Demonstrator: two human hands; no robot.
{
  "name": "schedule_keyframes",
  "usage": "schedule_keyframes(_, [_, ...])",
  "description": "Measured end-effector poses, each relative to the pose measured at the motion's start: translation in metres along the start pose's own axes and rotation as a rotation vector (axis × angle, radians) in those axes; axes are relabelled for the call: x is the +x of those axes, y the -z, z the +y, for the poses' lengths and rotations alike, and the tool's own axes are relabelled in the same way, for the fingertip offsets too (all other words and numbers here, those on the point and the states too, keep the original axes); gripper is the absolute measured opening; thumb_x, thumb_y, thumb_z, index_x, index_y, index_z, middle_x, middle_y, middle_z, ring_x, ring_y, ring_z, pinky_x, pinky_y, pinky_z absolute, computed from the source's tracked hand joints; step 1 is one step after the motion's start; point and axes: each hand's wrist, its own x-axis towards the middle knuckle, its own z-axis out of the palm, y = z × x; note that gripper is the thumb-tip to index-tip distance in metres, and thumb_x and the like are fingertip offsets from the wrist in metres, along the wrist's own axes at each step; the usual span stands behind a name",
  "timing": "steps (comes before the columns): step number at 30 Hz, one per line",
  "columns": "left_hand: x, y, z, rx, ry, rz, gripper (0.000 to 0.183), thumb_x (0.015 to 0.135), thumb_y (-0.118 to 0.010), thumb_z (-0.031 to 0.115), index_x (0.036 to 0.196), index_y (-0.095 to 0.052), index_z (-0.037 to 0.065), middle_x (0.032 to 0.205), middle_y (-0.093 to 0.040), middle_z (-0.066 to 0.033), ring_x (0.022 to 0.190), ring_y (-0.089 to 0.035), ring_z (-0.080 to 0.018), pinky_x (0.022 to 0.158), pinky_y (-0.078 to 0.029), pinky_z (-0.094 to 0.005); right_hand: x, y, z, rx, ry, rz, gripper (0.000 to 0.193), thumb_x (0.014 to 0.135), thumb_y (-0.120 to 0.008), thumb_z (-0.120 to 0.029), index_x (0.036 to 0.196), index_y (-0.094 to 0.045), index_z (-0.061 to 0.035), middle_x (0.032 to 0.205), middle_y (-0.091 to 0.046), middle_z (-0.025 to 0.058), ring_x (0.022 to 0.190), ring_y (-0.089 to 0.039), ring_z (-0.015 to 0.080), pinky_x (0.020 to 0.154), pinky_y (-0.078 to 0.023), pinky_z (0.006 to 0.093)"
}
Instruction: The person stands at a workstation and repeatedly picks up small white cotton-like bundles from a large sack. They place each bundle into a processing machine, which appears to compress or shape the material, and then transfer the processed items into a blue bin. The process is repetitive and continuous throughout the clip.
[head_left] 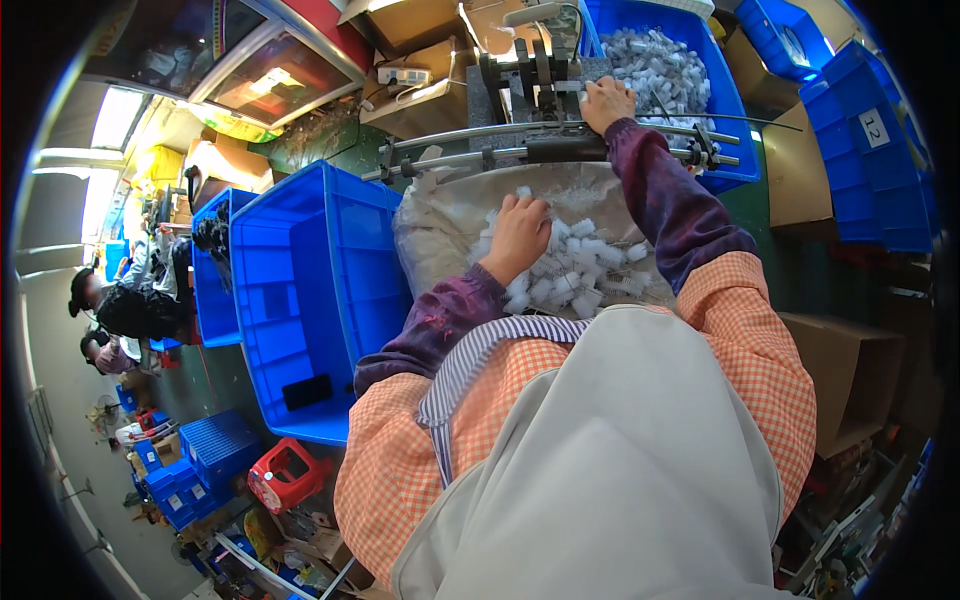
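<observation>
My left hand (520,236) is closed over a cloth-lined tray, its fingers pinched by a small white bristly piece (524,190). Beneath and beside that hand lies a pile of similar white bristly pieces (585,262), like short brushes with thin wire stems. The beige cloth (440,222) spreads under the pile. My right hand (607,104) reaches farther forward, its fingers curled at the side of a dark metal bench machine (530,85). What those fingers hold is hidden. Two metal rails (465,142) cross in front of the machine, just below the right hand.
A blue bin (722,85) full of translucent white pieces stands behind my right hand. At left is a large blue crate (290,270) with a black flat object (307,392) inside. A thin rod (760,120) sticks out rightward. Cardboard boxes (840,375) stand at right.
</observation>
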Motion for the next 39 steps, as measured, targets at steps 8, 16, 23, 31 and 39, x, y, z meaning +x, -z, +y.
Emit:
schedule_keyframes(8, [0.024,0.025,0.028,-0.268,0.065,0.074,0.023,0.077,-0.054,0.004,0.099,-0.058,0.005,0.096,-0.060,-0.0142,0.083,-0.057,-0.0281,0.073,-0.046,-0.0327,0.028,0.014,0.053,-0.187,0.129,-0.073,0.017,0.080,-0.044,-0.012,0.090,-0.058,-0.0137,0.094,-0.062,0.0094,0.092,-0.060,0.0263,0.072,-0.040,0.0423])
schedule_keyframes(16, [0.047,0.020,0.043,-0.544,0.081,0.120,0.016,0.078,-0.060,0.001,0.093,-0.060,0.002,0.080,-0.064,-0.0048,0.067,-0.059,-0.0098,0.059,-0.046,-0.0219,-0.012,0.072,0.114,0.032,-0.004,-0.039,0.029,0.085,-0.048,-0.022,0.110,-0.056,-0.0114,0.099,-0.061,0.0127,0.090,-0.061,0.0274,0.075,-0.046,0.0373])
schedule_keyframes(23, [0.068,0.002,0.041,-0.501,0.137,0.151,0.028,0.077,-0.066,0.014,0.102,-0.057,0.002,0.082,-0.064,-0.0089,0.069,-0.062,-0.0165,0.060,-0.048,-0.0268,-0.066,0.073,0.031,0.955,0.526,-0.397,0.025,0.082,-0.056,-0.016,0.106,-0.058,-0.0082,0.090,-0.061,0.0158,0.082,-0.060,0.0280,0.070,-0.046,0.0342])
schedule_keyframes(31, [0.026,-0.066,0.018,0.184,-0.116,-0.432,0.041,0.074,-0.065,0.033,0.105,-0.058,0.007,0.100,-0.059,-0.0144,0.095,-0.057,-0.0314,0.079,-0.045,-0.0413,0.013,-0.002,0.021,0.114,0.182,0.128,0.013,0.079,-0.055,-0.019,0.089,-0.061,-0.0125,0.094,-0.061,0.0047,0.096,-0.052,0.0263,0.078,-0.042,0.0395])
schedule_keyframes(39, [0.025,-0.075,0.006,0.059,-0.086,-0.645,0.030,0.075,-0.062,0.028,0.099,-0.061,0.011,0.100,-0.058,-0.0146,0.094,-0.056,-0.0329,0.080,-0.045,-0.0430,0.025,-0.024,0.020,0.148,0.226,0.147,0.014,0.078,-0.051,-0.021,0.088,-0.059,-0.0142,0.094,-0.060,0.0028,0.100,-0.050,0.0240,0.081,-0.039,0.0404])
